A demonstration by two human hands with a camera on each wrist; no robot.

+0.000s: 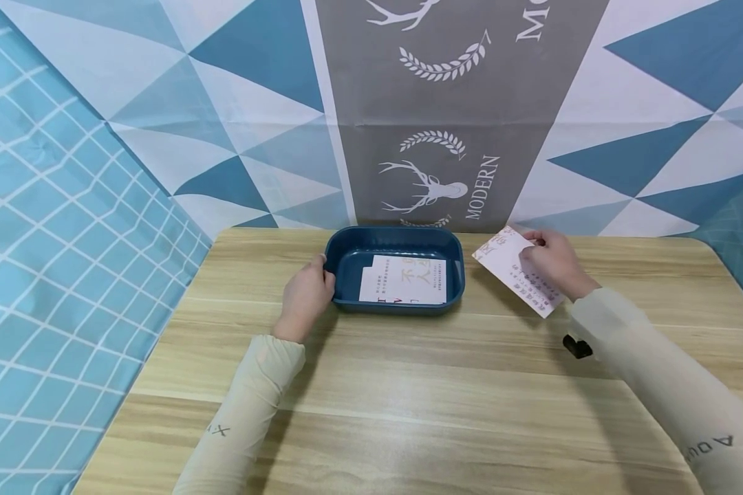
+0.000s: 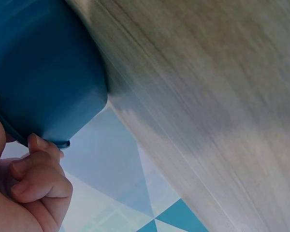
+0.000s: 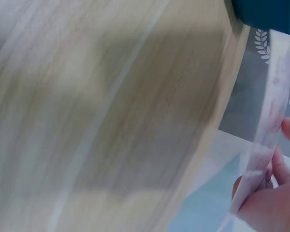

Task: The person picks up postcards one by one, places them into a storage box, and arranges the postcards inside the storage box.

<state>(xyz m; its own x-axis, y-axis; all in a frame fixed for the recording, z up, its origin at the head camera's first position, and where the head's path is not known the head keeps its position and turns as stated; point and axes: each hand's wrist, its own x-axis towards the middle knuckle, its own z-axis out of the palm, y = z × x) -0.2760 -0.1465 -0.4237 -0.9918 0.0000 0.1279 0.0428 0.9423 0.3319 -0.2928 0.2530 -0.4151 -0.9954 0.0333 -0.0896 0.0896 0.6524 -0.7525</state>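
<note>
A dark blue plastic basin stands on the table against the back wall. White printed cards or booklets lie flat inside it. My left hand grips the basin's left rim, and in the left wrist view curled fingers hold that rim from outside. To the right of the basin, my right hand pinches a white printed card or thin booklet by its right edge, tilted above the table. Seen nearly edge-on in the right wrist view, the card sits between thumb and fingers.
The wooden table reaches back to a patterned wall cloth with triangles and deer prints. A blue gridded cloth hangs along the left side. A small black object shows under the right sleeve.
</note>
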